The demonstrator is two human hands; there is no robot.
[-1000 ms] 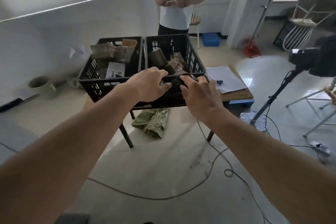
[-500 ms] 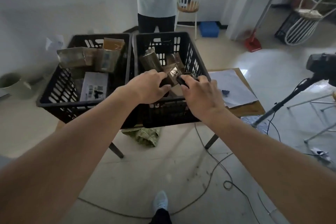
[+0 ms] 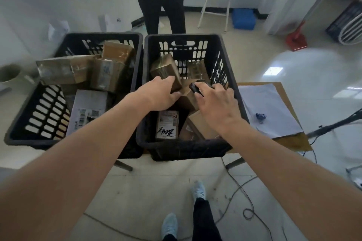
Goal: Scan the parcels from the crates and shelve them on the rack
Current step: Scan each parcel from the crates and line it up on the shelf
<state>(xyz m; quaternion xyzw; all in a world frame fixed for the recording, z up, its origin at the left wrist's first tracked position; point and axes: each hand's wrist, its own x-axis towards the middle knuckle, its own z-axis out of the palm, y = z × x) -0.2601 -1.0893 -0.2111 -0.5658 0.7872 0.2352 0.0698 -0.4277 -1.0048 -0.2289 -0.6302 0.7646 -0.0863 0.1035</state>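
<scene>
Both hands are reaching into the right crate (image 3: 231, 76). The left hand (image 3: 158, 95) is closing its fingers round a taped brown parcel (image 3: 165, 70) that is leaning on the pile, thumb underneath, fingers over its near edge. The right hand (image 3: 216, 103) is gripping a small black scanner (image 3: 196, 88), its nose pointing at the boxes beneath. More parcels are lying in the left crate (image 3: 35, 103), untouched; no rack is showing anywhere in view.

What could go wrong, I'd say: the parcel is tilted and glossy with tape, so a grip on one edge may be slipping as it comes up, dropping it back among the others. With the scanner hovering so near the other hand, the two may also be knocking together over the pile. The label side is hidden, so a scan may be failing until the box is turned.

Compared with half a second ago, both crates are looming larger and nearer, and both hands have gone deeper past the rim, the left now actually on the parcel.
</scene>
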